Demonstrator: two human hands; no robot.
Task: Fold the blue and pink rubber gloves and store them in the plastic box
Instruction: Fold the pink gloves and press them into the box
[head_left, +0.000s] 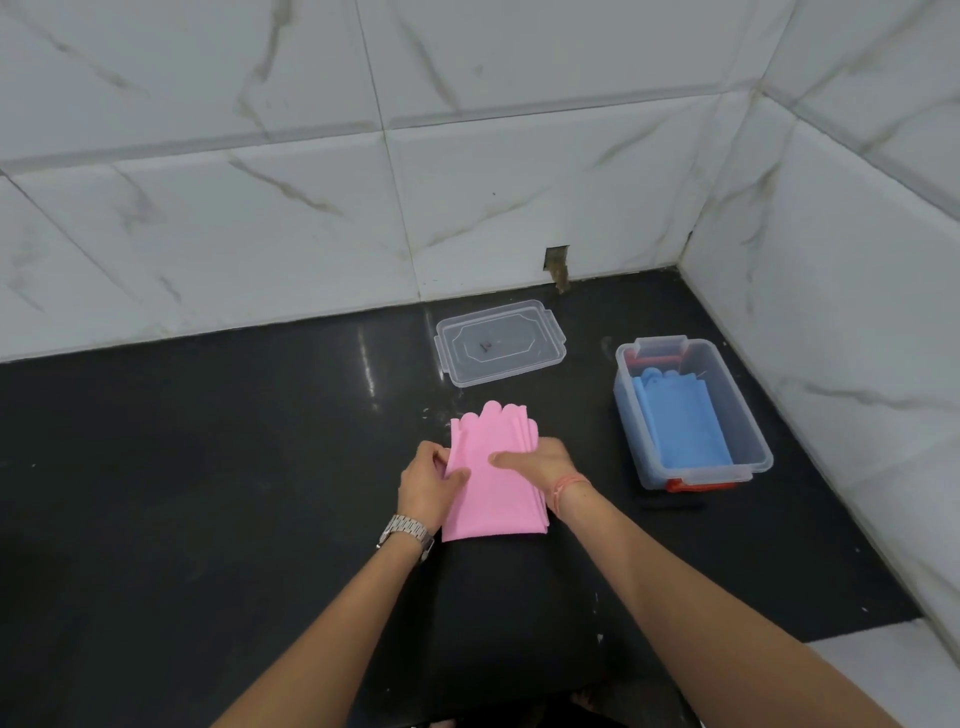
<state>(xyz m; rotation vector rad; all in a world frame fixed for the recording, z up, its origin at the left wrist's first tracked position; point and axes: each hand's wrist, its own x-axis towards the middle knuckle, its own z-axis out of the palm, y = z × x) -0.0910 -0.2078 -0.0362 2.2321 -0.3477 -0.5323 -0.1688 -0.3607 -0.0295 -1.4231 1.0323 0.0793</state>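
The pink gloves lie stacked flat on the black floor in the middle, fingers pointing away from me. My left hand pinches their left edge, thumb on top. My right hand presses flat on their right side, fingers spread over the rubber. The blue gloves lie folded inside the clear plastic box to the right, which has red latches and no lid on it.
The box's clear lid lies upside up on the floor beyond the pink gloves, near the white marble-tiled wall. A second tiled wall closes the right side just past the box. My knee in black fabric is below the gloves.
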